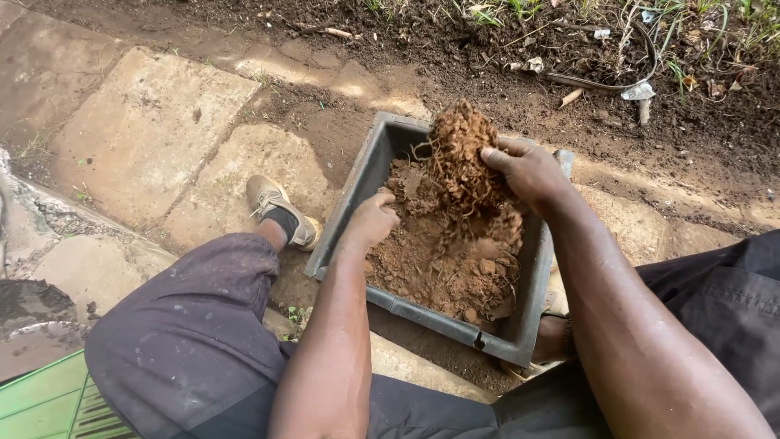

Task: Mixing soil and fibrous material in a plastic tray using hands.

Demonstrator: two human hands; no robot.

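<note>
Lighting, your view: soft, even daylight; faint sun patches on the far soil; shadows weak; focus sharp throughout.

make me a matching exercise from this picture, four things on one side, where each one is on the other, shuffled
Things:
1. root clump
2. left hand
3. shoe
4. loose soil

Places:
A. on the stone paving, left of the tray
B. lying in the bottom of the grey tray
C. held up over the tray in the right hand
D. closed in a fist at the tray's left wall, on the soil

Pairs: 1-C, 2-D, 3-A, 4-B
</note>
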